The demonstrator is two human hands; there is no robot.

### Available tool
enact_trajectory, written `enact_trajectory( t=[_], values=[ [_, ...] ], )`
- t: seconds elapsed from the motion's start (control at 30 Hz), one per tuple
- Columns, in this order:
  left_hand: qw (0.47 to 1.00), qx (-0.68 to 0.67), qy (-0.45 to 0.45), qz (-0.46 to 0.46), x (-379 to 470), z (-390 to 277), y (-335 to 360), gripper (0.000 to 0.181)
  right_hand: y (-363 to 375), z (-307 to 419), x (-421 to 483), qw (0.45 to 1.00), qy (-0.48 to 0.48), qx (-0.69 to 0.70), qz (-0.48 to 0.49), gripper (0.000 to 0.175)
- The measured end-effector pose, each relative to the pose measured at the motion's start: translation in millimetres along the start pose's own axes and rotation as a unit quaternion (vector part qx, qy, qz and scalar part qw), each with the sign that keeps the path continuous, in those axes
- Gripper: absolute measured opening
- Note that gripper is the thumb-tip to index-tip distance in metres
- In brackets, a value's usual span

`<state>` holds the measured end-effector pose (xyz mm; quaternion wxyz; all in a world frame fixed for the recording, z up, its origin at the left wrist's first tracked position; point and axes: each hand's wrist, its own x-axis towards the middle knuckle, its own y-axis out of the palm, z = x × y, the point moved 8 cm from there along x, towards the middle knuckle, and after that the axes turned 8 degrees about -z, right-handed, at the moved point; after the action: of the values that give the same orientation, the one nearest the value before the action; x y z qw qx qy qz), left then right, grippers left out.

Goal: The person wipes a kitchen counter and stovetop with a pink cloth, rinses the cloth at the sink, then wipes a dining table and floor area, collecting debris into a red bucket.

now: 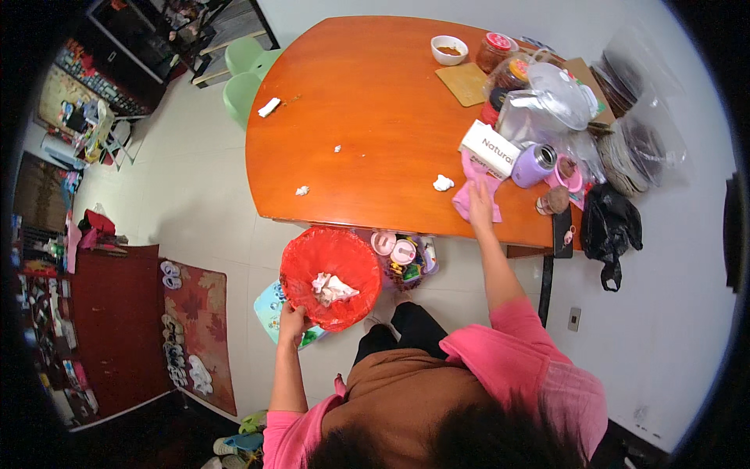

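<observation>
My left hand (293,321) grips the near left rim of a waste bin lined with a red plastic bag (357,246). Crumpled white tissues (333,289) lie inside it. The bin is tilted towards me beside the table's front edge. On the wooden table (363,117), my right hand (481,205) has hold of a pink cloth (466,199), its fingertips partly lost in the folds. Part of the cloth lies against a white tissue box (489,146). Just left of the cloth is a crumpled tissue (443,183). Smaller wads (302,190) and a folded white tissue (269,107) lie further left.
A purple flask (533,166), jars (493,51), a white bowl (449,50) and plastic bags crowd the table's right side. A phone (562,233) overhangs the front edge. Beneath the table sits a toy-filled bin (416,267). Green chairs (242,97) stand at the left end.
</observation>
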<state>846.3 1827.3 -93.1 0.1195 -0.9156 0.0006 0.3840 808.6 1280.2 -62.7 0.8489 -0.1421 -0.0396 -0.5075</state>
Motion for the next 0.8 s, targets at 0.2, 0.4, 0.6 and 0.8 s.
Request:
enact_trajectory(
  t=[0.2, 0.4, 0.6, 0.8],
  values=[
    [1.000, 0.022, 0.012, 0.002, 15.2, -14.3, -1.9, 0.026, 111.6, 16.5, -44.8, 0.952, -0.132, -0.228, 0.155, 0.034],
    [1.000, -0.010, 0.017, -0.004, 17.7, -11.3, -9.4, 0.029, 113.7, 36.5, -35.3, 0.991, 0.046, 0.007, 0.127, 0.035],
    [1.000, -0.018, 0.003, 0.002, 9.5, -8.9, -9.3, 0.031, 22.1, 107.7, 29.2, 0.982, -0.130, -0.037, 0.128, 0.033],
    [1.000, -0.010, 0.015, 0.014, 5.5, -11.5, -3.0, 0.031, 57.4, 111.0, -40.3, 0.868, -0.337, -0.308, 0.193, 0.037]
  ],
)
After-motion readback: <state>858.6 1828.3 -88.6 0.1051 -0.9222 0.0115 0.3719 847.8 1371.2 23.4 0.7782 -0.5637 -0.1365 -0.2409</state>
